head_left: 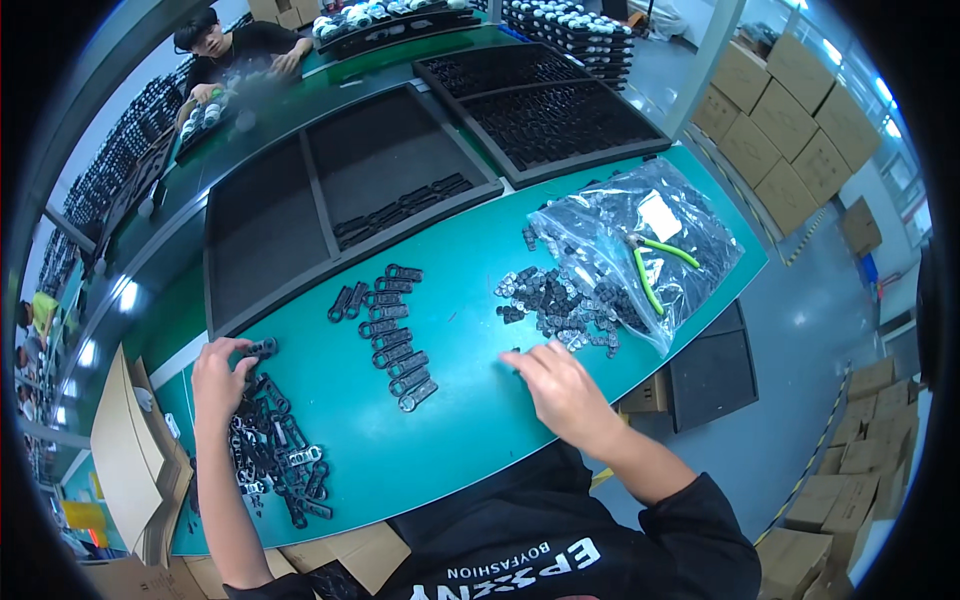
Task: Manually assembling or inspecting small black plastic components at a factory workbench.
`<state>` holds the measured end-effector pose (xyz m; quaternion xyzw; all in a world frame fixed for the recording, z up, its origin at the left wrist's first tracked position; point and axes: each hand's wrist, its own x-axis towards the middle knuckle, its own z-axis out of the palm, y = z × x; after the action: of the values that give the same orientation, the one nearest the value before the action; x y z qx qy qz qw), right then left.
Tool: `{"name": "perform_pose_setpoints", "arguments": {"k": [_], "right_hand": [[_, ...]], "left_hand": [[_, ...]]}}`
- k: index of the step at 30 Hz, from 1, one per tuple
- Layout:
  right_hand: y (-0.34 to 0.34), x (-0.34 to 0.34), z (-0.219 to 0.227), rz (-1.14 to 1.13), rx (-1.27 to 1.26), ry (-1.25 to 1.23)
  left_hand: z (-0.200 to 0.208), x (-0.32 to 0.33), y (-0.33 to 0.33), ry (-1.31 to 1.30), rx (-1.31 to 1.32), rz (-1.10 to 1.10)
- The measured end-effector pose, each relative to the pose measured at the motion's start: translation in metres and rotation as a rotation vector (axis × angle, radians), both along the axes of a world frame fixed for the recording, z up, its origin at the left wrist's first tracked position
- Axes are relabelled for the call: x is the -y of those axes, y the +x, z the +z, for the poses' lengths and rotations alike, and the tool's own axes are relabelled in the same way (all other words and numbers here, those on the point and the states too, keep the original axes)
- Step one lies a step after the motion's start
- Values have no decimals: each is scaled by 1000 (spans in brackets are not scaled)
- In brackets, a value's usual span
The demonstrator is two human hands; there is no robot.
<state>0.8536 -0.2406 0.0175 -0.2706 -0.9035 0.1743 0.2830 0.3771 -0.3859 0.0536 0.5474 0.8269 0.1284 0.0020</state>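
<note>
My left hand (pixel 220 378) pinches a flat black plastic part (pixel 262 347) at the top of a loose heap of like parts (pixel 283 452) on the green table (pixel 460 430). A neat column of the same black parts (pixel 393 335) lies in the middle. My right hand (pixel 558 385) rests palm down on the table, fingertips at a small black piece (pixel 514 352), just below a scatter of small black and silver pieces (pixel 555 300). Those spill from a clear plastic bag (pixel 640 245).
Green-handled pliers (pixel 650 262) lie on the bag. Black trays (pixel 330 200) fill the table's far side, more trays (pixel 545 105) behind. A person (pixel 235 50) works at the far end. Cardboard sheets (pixel 130 460) stand at left; stacked cartons (pixel 790 130) at right.
</note>
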Motion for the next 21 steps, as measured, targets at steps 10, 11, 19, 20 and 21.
{"name": "perform_pose_setpoints", "arguments": {"k": [10, 11, 19, 20, 21], "right_hand": [[7, 12, 2, -52, 13, -199], [5, 12, 4, -51, 14, -199], [7, -4, 28, 10, 116, -160], [11, -11, 26, 134, 150, -166], [15, -18, 24, 258, 182, -172]], "left_hand": [[-8, 63, 192, 243, 114, -329], [-15, 66, 209, 221, 158, -316], [-24, 57, 250, 259, 275, -240], [-25, 58, 253, 256, 274, -240], [-30, 58, 256, 268, 280, -242]]}}
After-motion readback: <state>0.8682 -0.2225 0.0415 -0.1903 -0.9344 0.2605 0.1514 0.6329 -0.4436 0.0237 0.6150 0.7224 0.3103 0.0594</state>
